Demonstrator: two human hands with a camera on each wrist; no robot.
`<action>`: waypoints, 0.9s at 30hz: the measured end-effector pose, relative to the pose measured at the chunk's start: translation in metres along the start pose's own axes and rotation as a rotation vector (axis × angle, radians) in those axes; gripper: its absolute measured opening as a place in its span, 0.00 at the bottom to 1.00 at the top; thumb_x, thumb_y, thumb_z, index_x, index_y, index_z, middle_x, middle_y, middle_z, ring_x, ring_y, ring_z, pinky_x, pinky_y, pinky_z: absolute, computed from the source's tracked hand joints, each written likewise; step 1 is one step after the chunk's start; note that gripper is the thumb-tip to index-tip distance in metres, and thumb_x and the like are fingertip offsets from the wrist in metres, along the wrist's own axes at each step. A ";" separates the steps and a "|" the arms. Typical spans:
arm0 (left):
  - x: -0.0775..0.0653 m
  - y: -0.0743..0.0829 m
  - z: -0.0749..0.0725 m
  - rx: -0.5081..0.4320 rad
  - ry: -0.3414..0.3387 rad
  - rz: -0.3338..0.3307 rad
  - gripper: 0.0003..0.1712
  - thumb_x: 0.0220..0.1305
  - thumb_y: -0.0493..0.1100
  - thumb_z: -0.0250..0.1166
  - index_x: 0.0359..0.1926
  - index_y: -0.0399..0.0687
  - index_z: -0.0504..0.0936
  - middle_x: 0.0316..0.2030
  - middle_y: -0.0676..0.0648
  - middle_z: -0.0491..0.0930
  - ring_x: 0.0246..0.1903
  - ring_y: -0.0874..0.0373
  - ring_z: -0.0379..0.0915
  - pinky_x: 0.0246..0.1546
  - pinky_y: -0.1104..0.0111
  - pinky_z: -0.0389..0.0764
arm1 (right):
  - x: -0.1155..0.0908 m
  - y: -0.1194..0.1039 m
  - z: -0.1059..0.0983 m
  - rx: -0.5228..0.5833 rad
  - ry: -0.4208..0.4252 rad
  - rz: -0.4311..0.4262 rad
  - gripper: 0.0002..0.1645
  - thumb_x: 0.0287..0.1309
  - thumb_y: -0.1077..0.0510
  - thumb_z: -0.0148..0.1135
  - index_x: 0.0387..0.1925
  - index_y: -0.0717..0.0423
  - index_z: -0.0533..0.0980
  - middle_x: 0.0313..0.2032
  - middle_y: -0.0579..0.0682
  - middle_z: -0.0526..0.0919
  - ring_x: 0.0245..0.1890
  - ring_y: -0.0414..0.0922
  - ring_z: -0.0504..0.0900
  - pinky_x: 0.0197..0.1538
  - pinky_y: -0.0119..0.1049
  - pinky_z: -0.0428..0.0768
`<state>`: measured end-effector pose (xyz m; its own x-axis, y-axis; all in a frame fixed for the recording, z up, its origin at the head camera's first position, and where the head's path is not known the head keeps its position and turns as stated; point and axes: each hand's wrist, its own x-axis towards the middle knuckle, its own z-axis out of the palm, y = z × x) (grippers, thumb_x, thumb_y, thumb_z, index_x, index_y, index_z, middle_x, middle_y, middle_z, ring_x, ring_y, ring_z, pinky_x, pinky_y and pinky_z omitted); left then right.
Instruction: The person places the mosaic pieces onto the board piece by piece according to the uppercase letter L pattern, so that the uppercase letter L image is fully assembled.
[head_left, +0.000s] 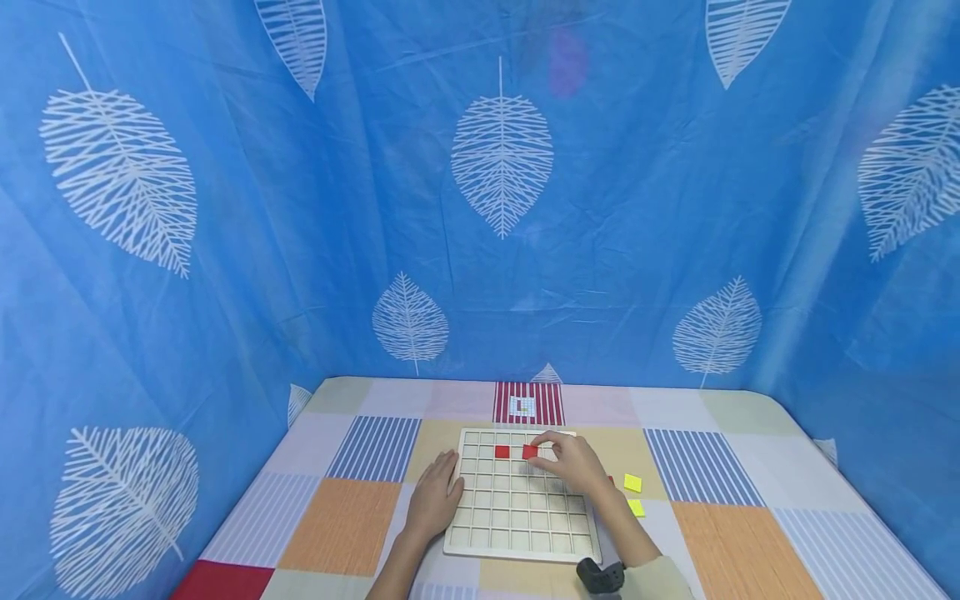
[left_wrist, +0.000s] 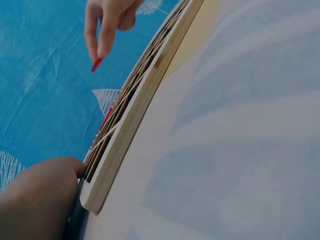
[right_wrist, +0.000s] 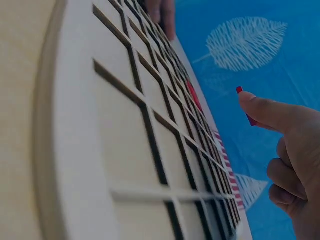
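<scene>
A pale wooden grid board [head_left: 498,540] lies on the table, divided into square cells. My right hand [head_left: 573,462] pinches a red square tile [head_left: 530,452] between thumb and finger over the board's far rows. In the right wrist view that tile [right_wrist: 251,120] is held above the grid, clear of it. Another red tile [head_left: 502,452] sits in a cell a little to the left. My left hand [head_left: 435,496] rests along the board's left edge, fingers extended; in the left wrist view only part of this hand [left_wrist: 42,192] shows beside the frame.
Two yellow tiles [head_left: 633,483] lie right of the board, and a bit of red shows behind the right wrist. Beyond the board is a small white card with a colored pattern [head_left: 522,407]. Blue leaf-print cloth [head_left: 600,208] surrounds the patchwork tablecloth [head_left: 341,525].
</scene>
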<state>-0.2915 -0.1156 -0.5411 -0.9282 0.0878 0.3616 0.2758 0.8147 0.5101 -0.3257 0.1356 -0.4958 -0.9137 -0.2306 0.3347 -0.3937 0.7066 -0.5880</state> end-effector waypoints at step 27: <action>-0.002 0.001 0.002 0.000 0.016 0.004 0.26 0.62 0.42 0.56 0.58 0.32 0.70 0.59 0.36 0.68 0.62 0.43 0.59 0.63 0.53 0.59 | 0.007 -0.020 0.048 -0.045 -0.083 -0.062 0.17 0.46 0.49 0.70 0.38 0.50 0.82 0.07 0.37 0.62 0.11 0.34 0.52 0.14 0.29 0.55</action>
<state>-0.2900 -0.1139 -0.5423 -0.9227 0.0821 0.3766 0.2799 0.8144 0.5083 -0.3291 0.0876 -0.5167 -0.8938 -0.3279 0.3060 -0.4462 0.7181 -0.5340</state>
